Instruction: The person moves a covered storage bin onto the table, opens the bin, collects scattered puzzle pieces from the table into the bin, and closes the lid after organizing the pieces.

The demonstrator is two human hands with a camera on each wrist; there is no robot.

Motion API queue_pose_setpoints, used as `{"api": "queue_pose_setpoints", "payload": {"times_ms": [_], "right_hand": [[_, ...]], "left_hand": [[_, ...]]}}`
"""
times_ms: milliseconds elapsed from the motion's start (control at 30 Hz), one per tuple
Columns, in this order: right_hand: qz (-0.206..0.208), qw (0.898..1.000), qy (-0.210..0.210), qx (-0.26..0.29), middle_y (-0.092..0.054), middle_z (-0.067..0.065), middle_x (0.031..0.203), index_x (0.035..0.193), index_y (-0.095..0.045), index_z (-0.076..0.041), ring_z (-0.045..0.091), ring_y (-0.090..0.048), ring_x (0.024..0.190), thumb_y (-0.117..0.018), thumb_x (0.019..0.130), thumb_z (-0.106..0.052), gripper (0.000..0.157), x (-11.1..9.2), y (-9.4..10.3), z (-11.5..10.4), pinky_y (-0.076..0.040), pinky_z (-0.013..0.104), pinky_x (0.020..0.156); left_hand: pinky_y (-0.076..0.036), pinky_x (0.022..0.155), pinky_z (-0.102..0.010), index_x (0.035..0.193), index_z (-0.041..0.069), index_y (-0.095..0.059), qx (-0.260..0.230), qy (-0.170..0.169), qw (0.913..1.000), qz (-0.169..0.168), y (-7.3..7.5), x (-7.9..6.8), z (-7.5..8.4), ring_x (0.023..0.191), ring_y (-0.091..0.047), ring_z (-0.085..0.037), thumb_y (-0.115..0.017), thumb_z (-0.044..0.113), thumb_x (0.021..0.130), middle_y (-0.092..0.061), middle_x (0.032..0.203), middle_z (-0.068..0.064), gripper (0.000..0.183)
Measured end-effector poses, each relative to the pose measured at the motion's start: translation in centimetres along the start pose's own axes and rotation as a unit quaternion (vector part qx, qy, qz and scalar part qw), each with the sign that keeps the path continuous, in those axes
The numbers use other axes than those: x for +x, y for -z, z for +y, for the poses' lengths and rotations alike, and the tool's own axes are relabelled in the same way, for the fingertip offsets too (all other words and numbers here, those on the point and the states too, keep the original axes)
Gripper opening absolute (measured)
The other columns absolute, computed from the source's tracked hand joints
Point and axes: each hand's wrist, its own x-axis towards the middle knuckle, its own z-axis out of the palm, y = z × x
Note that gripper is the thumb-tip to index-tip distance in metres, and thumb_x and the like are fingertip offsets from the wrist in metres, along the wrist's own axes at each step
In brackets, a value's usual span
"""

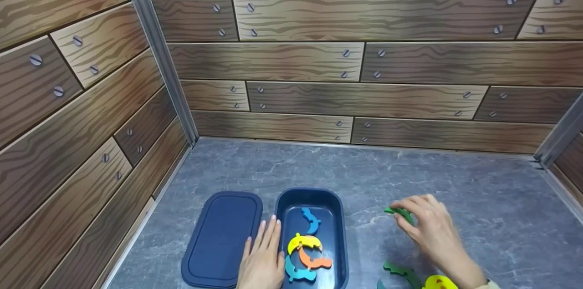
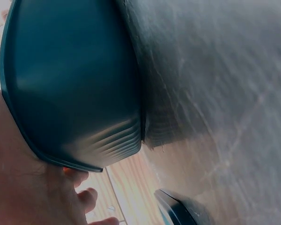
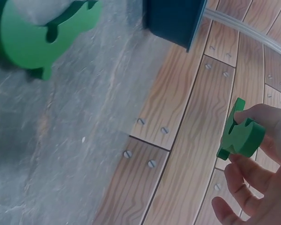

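My right hand (image 1: 428,220) pinches a small curved green animal-shaped piece (image 1: 404,215) between thumb and fingertips, to the right of the dark blue box (image 1: 345,243). The right wrist view shows that held green piece (image 3: 243,137) notched and thick. My left hand (image 1: 264,257) rests along the box's left rim with its fingers straight; in the left wrist view it lies against the rim of the box (image 2: 75,79). Inside the box are a blue piece (image 1: 312,221), a yellow piece (image 1: 304,241), an orange piece (image 1: 314,261) and a teal piece (image 1: 298,273).
A flat dark blue lid (image 1: 221,239) lies left of the box. Near the right forearm, another green piece (image 1: 401,271), a yellow piece (image 1: 439,282) and part of a teal piece (image 1: 380,285) lie on the grey tabletop (image 1: 364,170). Wood-patterned walls (image 1: 291,61) enclose the back and sides.
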Motion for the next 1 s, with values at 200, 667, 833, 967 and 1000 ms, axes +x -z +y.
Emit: {"api": "queue_pose_setpoints", "payload": {"times_ms": [200,667,833,967,1000], "right_hand": [[-0.001,1.0,-0.002,0.014,-0.063,-0.016,0.087,0.091,-0.071,-0.028,0.007,-0.043,0.074,-0.079,0.074,-0.015,0.022,0.3,-0.1,-0.7,-0.033,0.03,0.062],[0.018,0.999,0.022,0.044,-0.063,-0.018,0.089,0.091,-0.071,-0.028,0.006,-0.046,0.08,-0.079,0.074,-0.017,0.022,1.0,-0.9,-2.2,-0.038,0.031,0.065],[0.028,0.998,0.041,0.05,-0.063,-0.019,0.089,0.092,-0.071,-0.028,0.005,-0.046,0.081,-0.08,0.073,-0.015,0.024,1.4,-1.3,-2.8,-0.037,0.03,0.064],[0.031,0.997,0.05,0.054,-0.062,-0.019,0.089,0.092,-0.071,-0.027,0.005,-0.045,0.08,-0.08,0.073,-0.015,0.024,1.6,-1.6,-3.3,-0.036,0.029,0.064],[0.029,0.997,0.05,0.054,-0.062,-0.019,0.089,0.092,-0.071,-0.028,0.004,-0.045,0.08,-0.08,0.073,-0.016,0.024,1.6,-1.6,-3.4,-0.036,0.029,0.064]], "left_hand": [[-0.016,0.108,-0.059,0.15,0.019,-0.024,-0.002,0.001,1.0,-0.004,0.0,0.1,0.0,0.141,-0.014,-0.023,-0.05,0.028,0.094,-0.017,0.155,0.005,0.063],[-0.015,0.108,-0.059,0.151,0.019,-0.022,-0.01,0.004,0.9998,-0.015,0.1,0.0,0.0,0.141,-0.013,-0.023,-0.05,0.028,0.094,-0.015,0.155,0.005,0.064],[-0.015,0.108,-0.059,0.151,0.019,-0.022,-0.013,0.004,0.9998,-0.013,0.0,0.1,0.0,0.141,-0.013,-0.023,-0.05,0.028,0.094,-0.015,0.155,0.005,0.064],[-0.015,0.108,-0.059,0.151,0.019,-0.022,-0.012,0.004,0.9998,-0.012,-0.1,0.2,-0.1,0.141,-0.012,-0.023,-0.05,0.028,0.094,-0.014,0.155,0.005,0.064],[-0.015,0.108,-0.059,0.151,0.019,-0.022,-0.012,0.004,0.9998,-0.012,-0.1,0.1,-0.1,0.141,-0.012,-0.023,-0.05,0.028,0.093,-0.014,0.155,0.005,0.064]]}}
